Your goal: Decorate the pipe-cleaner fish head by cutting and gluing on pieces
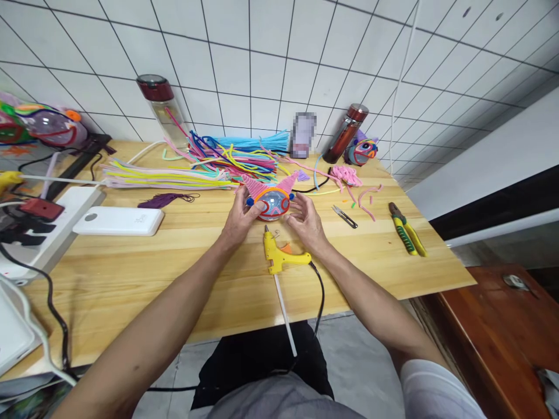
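A clear round ornament (273, 202) with pink pointed ears, an orange band, red rings and blue balls at its sides sits between my hands. My left hand (243, 215) holds its left side, the thumb on its front. Around the right side curve the fingers of my right hand (305, 220), near the blue ball; whether they press on it is hard to tell. Just below lies a yellow glue gun (279, 254), nozzle toward the ornament, with a white glue stick (286, 317) reaching past the table edge.
Bundles of coloured pipe cleaners (236, 157) lie behind the ornament. Small snips (345, 216) and green-yellow pliers (407, 230) are at the right. A white power bank (119, 221) and power strip (56, 233) lie left. Two bottles stand at the wall.
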`<state>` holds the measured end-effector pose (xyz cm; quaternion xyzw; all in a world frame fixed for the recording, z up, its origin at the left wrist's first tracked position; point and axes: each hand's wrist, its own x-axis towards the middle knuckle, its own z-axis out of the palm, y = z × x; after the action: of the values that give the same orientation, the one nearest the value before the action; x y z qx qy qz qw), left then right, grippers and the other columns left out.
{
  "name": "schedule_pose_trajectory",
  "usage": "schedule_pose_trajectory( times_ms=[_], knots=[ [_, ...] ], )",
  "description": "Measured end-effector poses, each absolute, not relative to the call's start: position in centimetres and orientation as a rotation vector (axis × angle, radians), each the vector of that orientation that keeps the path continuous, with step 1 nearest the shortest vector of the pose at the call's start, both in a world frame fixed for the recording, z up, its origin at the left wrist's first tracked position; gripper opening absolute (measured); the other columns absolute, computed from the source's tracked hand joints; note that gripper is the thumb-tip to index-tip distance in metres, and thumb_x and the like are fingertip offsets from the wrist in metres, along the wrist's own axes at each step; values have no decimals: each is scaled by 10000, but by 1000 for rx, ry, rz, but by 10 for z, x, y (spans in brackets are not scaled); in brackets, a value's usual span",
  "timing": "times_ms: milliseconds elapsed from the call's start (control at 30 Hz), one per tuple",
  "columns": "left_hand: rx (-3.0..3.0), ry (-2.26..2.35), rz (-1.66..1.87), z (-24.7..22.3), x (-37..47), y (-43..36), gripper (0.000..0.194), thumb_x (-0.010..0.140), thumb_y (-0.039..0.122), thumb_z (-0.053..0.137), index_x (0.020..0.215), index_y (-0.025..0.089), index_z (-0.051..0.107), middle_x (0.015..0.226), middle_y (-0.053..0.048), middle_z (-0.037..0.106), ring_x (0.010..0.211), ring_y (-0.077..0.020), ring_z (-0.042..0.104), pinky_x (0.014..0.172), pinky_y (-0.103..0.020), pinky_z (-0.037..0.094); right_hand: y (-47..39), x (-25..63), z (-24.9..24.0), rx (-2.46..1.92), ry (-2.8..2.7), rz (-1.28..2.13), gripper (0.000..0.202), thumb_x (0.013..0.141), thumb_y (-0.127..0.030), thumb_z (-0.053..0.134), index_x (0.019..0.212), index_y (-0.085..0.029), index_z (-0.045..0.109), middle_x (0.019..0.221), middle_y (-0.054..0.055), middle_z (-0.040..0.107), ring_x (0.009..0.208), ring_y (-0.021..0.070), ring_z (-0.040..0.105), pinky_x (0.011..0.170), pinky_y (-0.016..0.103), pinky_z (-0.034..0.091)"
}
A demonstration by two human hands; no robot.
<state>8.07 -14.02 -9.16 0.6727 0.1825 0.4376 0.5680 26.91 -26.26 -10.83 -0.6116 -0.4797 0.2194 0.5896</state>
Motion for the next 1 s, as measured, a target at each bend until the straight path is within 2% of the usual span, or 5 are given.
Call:
schedule_pose_trajectory(
  times_ms=[233,367,500,667,1000],
  knots=[
    [1561,462,1115,-98,78,-138,769,975,751,632,1523,217,560,1614,-178,588,1527,-357,551,1264,-506,458,-265,270,-104,-1479,-1020,411,587,819,-362,766,1374,-272,598,1478,136,699,1226,285,728,977,465,627],
    [1426,611,1208,-96,78,-137,696,981,764,587,1431,233,620,1481,-147,674,1361,-293,673,1122,-417,545,-271,273,-90,-1460,-868,320,270,815,-295,605,1071,-247,672,1043,48,778,880,198,716,822,366,594],
    [1273,808,1296,-93,80,-133,379,981,512,619,1199,209,686,1148,-85,758,975,-184,739,827,-285,564,-276,278,-75,-1395,-810,331,76,817,-289,523,770,-260,575,633,-51,540,563,140,507,573,283,437],
    [1164,853,1227,-89,79,-127,103,779,208,582,860,205,644,583,69,451,475,-98,378,474,-213,300,-278,277,-67,-1356,-791,357,83,775,-285,523,696,-264,536,554,-65,451,502,130,410,508,266,343],
    [1107,839,1116,-82,76,-128,130,732,219,556,844,216,621,498,114,322,394,-87,217,399,-209,141,-277,274,-68,-1328,-831,414,64,816,-283,562,846,-253,611,579,-85,440,492,126,370,486,262,288]
  ],
)
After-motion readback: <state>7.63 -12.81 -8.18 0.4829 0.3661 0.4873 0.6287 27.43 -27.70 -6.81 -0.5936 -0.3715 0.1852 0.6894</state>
